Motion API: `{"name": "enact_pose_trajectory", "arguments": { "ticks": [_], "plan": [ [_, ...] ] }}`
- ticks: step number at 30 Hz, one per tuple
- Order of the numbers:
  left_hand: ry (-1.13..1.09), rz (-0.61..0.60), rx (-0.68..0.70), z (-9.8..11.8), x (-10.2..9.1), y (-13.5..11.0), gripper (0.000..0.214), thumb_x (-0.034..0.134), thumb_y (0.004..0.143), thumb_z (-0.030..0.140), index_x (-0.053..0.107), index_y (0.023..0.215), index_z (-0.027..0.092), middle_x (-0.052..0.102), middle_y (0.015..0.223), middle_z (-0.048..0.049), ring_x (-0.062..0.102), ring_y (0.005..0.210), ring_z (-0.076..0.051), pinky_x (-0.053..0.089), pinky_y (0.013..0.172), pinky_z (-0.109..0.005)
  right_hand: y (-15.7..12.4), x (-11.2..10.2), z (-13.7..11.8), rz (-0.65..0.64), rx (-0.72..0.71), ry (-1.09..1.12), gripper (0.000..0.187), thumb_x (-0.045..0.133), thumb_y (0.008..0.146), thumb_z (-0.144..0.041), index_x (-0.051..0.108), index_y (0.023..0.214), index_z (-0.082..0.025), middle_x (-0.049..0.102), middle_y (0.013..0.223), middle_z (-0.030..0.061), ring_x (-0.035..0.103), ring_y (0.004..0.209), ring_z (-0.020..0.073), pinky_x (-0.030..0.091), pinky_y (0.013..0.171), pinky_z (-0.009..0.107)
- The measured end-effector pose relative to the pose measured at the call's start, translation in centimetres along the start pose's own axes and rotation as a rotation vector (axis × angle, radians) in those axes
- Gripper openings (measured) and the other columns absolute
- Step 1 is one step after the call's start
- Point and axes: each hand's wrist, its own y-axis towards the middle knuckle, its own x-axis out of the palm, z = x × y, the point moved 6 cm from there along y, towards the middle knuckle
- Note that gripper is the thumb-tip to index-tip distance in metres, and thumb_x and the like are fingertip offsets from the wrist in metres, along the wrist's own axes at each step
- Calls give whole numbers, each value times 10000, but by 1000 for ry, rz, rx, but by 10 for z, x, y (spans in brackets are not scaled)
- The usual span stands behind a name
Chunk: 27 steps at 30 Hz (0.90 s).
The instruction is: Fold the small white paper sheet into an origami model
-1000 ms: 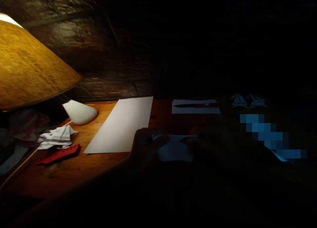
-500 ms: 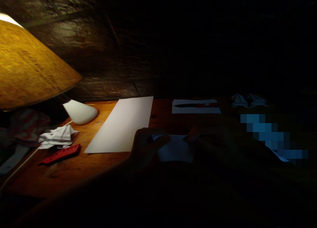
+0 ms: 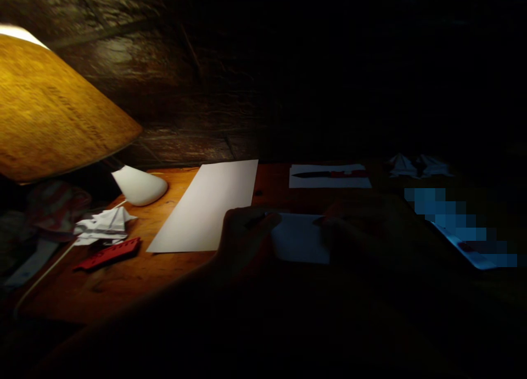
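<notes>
A small piece of paper (image 3: 302, 239) is held up between my two hands in deep shadow. My left hand (image 3: 242, 236) is closed on its left side, with the thumb lying over the upper left corner. My right hand (image 3: 341, 225) pinches the upper right corner, though darkness hides most of its fingers. Beyond them, a large white sheet of paper (image 3: 214, 203) lies on the wooden table (image 3: 177, 269). A knife with a dark blade and red handle (image 3: 329, 174) rests on smaller white paper (image 3: 300, 182).
At the left stands a lamp with a yellow shade (image 3: 61, 110) and white base (image 3: 140, 187). Folded paper (image 3: 105, 225) and a red object (image 3: 111, 254) lie near its cord (image 3: 45, 272). Two folded paper shapes (image 3: 418, 166) sit far right, behind a blue-lit device (image 3: 465, 247).
The paper in my hands has tilted and shows more of its face, its top edge a little higher. The whole view has shifted slightly, so the table things appear farther right.
</notes>
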Motion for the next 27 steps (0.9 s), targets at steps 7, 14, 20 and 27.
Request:
{"name": "enact_pose_trajectory", "arguments": {
  "ticks": [7, 14, 20, 27],
  "plan": [
    [40, -35, 40, 3, 0, 0, 251, 684, 835, 259, 716, 602, 171, 519, 485, 49, 399, 460, -63, 310, 436, -191, 1, -5, -5, 37, -23, 16, 197, 670, 947, -336, 785, 816, -245, 757, 808, 27, 696, 725, 168, 518, 604, 275],
    [67, -42, 66, 8, 1, -1, 224, 695, 830, 276, 721, 631, 176, 548, 495, 37, 442, 460, -76, 347, 433, -197, 2, -6, -7, 66, -9, 31, 190, 668, 936, -323, 794, 807, -264, 750, 746, 35, 714, 732, 199, 539, 622, 310],
    [123, -10, 63, 16, -6, -3, 105, 733, 800, 256, 739, 723, 185, 644, 561, 12, 592, 532, -111, 405, 432, -189, 0, -8, -9, 77, -24, -87, 216, 651, 959, -355, 785, 825, -253, 774, 814, 41, 714, 722, 186, 534, 624, 307],
    [85, 0, 94, 17, -9, -4, 115, 681, 847, 253, 713, 766, 178, 644, 619, 11, 630, 607, -118, 432, 452, -178, -2, -6, -18, 47, -92, -134, 235, 611, 986, -348, 778, 853, -250, 770, 838, 44, 721, 766, 209, 540, 686, 357]
  ]
}}
